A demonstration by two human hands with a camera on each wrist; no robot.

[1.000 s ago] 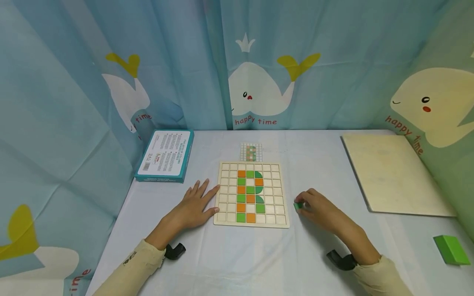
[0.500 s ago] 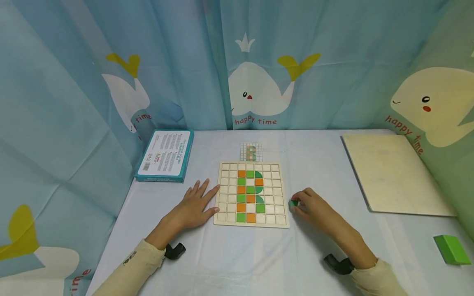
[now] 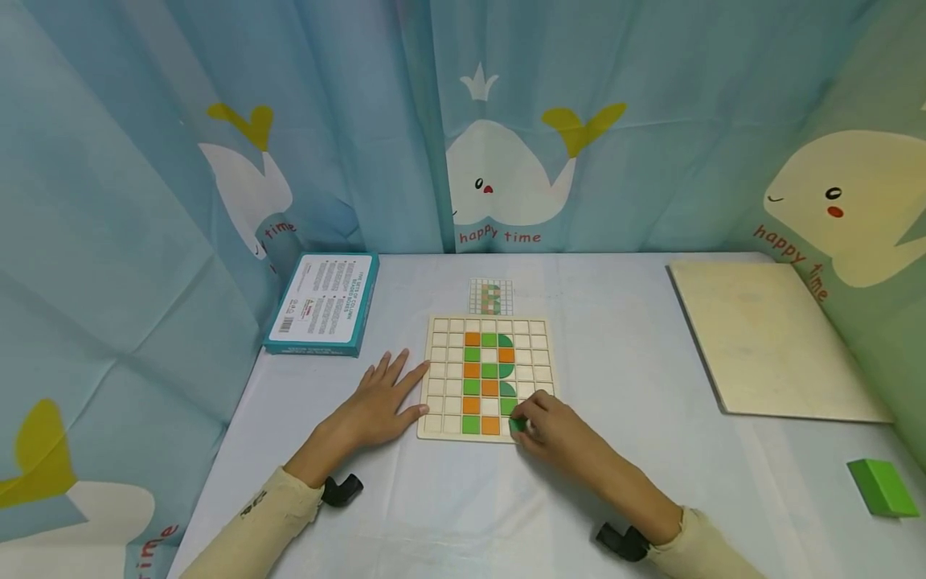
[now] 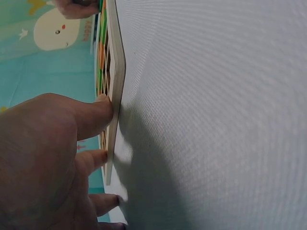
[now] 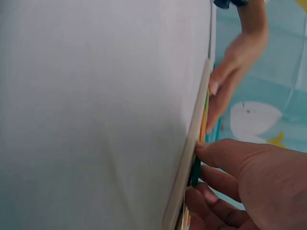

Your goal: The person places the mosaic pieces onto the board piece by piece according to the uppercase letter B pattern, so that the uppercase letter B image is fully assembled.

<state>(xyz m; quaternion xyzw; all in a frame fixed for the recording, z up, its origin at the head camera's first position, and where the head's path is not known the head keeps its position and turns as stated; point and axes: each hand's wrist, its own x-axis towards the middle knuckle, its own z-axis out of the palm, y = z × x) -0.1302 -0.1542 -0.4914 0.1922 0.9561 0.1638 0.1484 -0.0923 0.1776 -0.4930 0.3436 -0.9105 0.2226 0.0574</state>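
Observation:
A pale wooden grid board (image 3: 441,394) lies on the white table, with orange and green square tiles and curved dark green tiles set in a B-like pattern. My left hand (image 3: 379,410) lies with fingers spread, thumb and fingertips at the board's left edge; the left wrist view shows the thumb (image 4: 96,115) against that edge. My right hand (image 3: 553,426) pinches a dark green tile (image 3: 516,425) over the lower right of the pattern, in the bottom coloured row. In the right wrist view the green tile (image 5: 195,171) stands on edge between thumb and fingers, right at the board.
Behind the board lies a small printed pattern card (image 3: 491,297). A teal box (image 3: 321,301) rests at the back left, a plain wooden panel (image 3: 774,338) at the right. A green block (image 3: 881,488) sits at the far right. A whale-print curtain (image 3: 391,145) surrounds the table.
My right hand has moved left with the dark green tile, from beside the board to over its lower right cells. The left hand has stayed at the board's left edge.

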